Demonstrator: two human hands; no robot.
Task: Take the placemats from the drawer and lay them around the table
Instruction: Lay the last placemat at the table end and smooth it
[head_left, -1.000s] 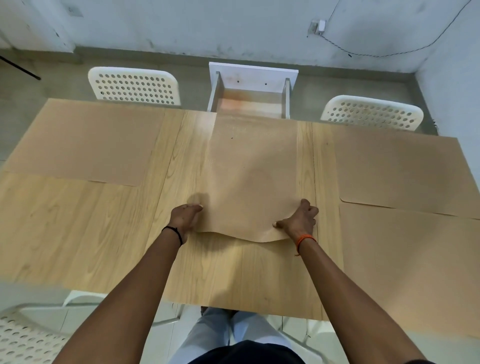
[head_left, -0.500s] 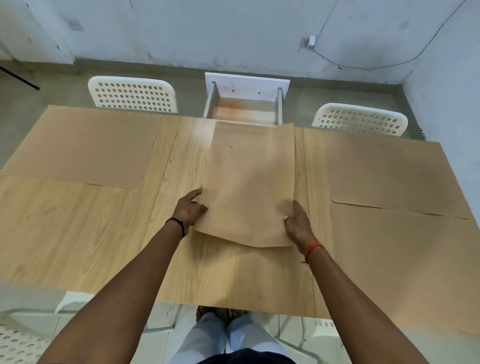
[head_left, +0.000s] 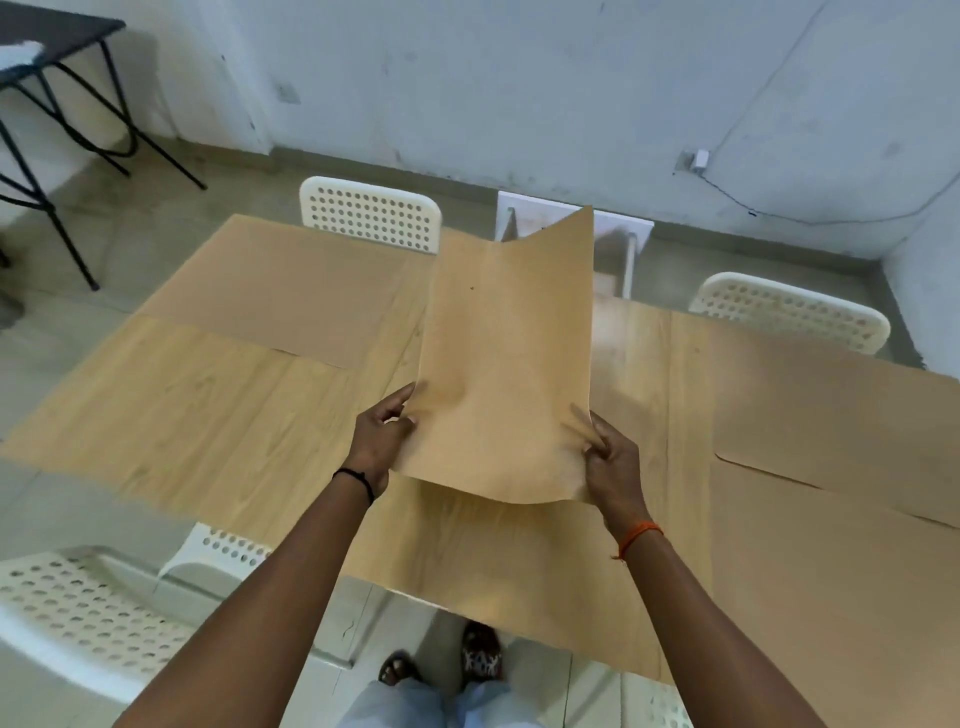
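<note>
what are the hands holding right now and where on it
One tan placemat, lifted off the table. The left hand pinches its left edge and the right hand its right edge, both near the bottom corners.

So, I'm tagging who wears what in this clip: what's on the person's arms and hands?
Both forearms are bare, no sleeves or gloves. The left hand has a thin black band at the wrist; the right hand has an orange thread. No rings visible.
</note>
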